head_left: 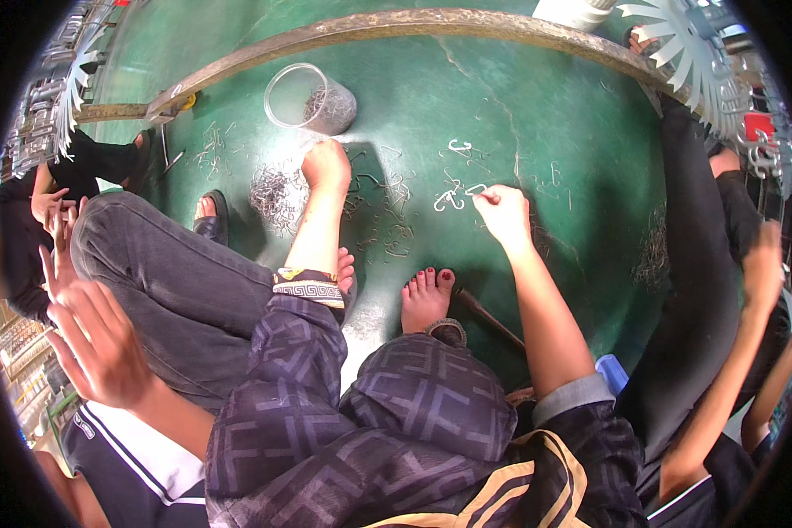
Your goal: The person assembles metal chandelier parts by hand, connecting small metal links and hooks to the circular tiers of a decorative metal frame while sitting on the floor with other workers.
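Note:
My left hand [326, 167] is closed into a fist above the green floor; whatever its fingers hold, if anything, is hidden. Between the fingertips of my right hand [506, 211] is a small bent metal hook [475, 188]. Beside that hand, several shiny hooks [450, 195] lie in a loose cluster, with more hooks [460, 148] a little farther off. A dense heap of thin metal hooks [275, 192] spreads left of my fist, and others [398, 189] are scattered to its right. Just beyond the fist stands a clear plastic tub [343, 110] with metal pieces inside.
A worn metal rail [378, 25] runs across the far side. People sit close by: a person's hand [97, 343] is raised at the left, and another person's arm [730, 378] shows at the right. My bare foot [426, 299] rests on the green floor [581, 114].

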`<act>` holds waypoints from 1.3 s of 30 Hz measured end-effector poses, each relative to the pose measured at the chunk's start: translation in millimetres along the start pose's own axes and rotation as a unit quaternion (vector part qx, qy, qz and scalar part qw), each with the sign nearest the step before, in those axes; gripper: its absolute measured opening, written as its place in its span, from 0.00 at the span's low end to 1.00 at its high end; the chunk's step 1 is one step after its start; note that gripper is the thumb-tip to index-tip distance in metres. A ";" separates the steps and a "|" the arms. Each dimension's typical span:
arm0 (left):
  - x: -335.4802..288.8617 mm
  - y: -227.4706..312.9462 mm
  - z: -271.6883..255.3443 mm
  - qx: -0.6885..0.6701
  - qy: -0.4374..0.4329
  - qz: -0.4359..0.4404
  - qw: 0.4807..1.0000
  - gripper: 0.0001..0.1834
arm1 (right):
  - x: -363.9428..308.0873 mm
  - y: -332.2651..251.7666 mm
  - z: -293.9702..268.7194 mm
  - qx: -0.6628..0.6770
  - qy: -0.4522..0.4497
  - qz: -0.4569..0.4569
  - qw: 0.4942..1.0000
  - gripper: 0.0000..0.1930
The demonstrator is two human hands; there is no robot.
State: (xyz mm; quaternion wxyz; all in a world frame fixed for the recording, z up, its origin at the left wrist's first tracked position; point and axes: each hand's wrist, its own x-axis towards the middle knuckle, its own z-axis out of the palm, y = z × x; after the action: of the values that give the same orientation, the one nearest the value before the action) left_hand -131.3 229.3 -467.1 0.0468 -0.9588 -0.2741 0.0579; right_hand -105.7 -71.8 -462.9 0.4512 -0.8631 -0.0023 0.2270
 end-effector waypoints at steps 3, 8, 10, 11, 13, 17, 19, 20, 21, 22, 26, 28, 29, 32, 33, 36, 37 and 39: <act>-0.7 1.0 -8.8 0.007 -0.006 0.008 1.000 0.09 | -8.7 -2.8 5.0 -0.060 0.009 -0.027 0.998 0.08; -4.2 -10.3 1.6 -0.019 0.001 -0.001 1.000 0.08 | -12.8 6.5 13.1 -0.161 0.078 -0.149 0.973 0.13; -8.4 -13.8 5.4 -0.018 0.023 0.031 0.999 0.08 | -11.4 11.0 13.1 -0.197 0.118 -0.196 0.953 0.12; -10.9 -12.5 8.6 -0.018 0.029 0.039 0.999 0.08 | -10.3 13.4 12.5 -0.203 0.116 -0.205 0.950 0.10; -10.7 -12.6 9.7 -0.009 0.036 0.053 0.998 0.08 | -8.1 14.1 9.7 -0.214 0.114 -0.224 0.944 0.08; -1.2 -14.6 2.1 0.017 0.026 0.086 0.996 0.07 | 0.7 22.9 11.6 -0.214 0.078 -0.226 0.947 0.05; 1.2 -18.9 1.5 0.020 0.016 0.094 0.995 0.06 | 2.1 22.1 10.3 -0.209 0.051 -0.208 0.954 0.02; 0.4 -23.1 0.5 -0.002 0.021 0.087 0.996 0.06 | 2.5 22.5 9.8 -0.207 0.053 -0.205 0.955 0.03; -2.2 -24.6 -2.2 -0.025 0.024 0.082 0.996 0.06 | 2.9 24.2 7.8 -0.206 0.055 -0.200 0.956 0.03; -3.2 -25.7 -5.0 -0.047 0.027 0.076 0.996 0.06 | 2.8 25.8 6.2 -0.206 0.058 -0.195 0.957 0.03; -12.6 -25.8 -22.6 -0.277 -0.102 -0.030 0.955 0.09 | -6.1 27.0 -4.7 -0.157 0.079 -0.189 0.966 0.07; -25.2 -29.8 -22.4 -0.492 -0.180 -0.030 0.851 0.05 | -10.1 24.1 -4.5 -0.160 0.078 -0.212 0.961 0.10; -33.4 -26.3 -19.8 -0.582 -0.218 -0.037 0.782 0.04 | -9.8 23.7 -2.6 -0.167 0.072 -0.216 0.959 0.10; -54.4 -0.8 -33.1 -0.721 -0.274 -0.031 0.635 0.02 | -8.5 24.9 0.1 -0.192 0.052 -0.208 0.958 0.11; -59.6 7.0 -38.0 -0.749 -0.282 -0.025 0.599 0.02 | -6.9 22.0 0.5 -0.203 0.043 -0.199 0.958 0.11; -69.2 24.1 -44.2 -0.768 -0.282 -0.011 0.575 0.03 | -3.7 21.3 3.0 -0.117 0.003 -0.153 0.981 0.10; -72.4 30.5 -47.2 -0.771 -0.285 -0.006 0.570 0.03 | -2.6 21.9 3.3 -0.069 -0.011 -0.134 0.989 0.10; -75.1 40.7 -52.5 -0.759 -0.291 0.013 0.583 0.03 | 1.5 17.6 0.6 0.106 -0.101 -0.047 0.988 0.08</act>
State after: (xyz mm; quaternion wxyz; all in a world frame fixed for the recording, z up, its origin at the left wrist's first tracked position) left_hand -166.3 152.0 -413.6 -0.7805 -0.5812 -0.2051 0.1051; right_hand -108.2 -81.5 -477.5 0.5481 -0.7819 -0.0640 0.2902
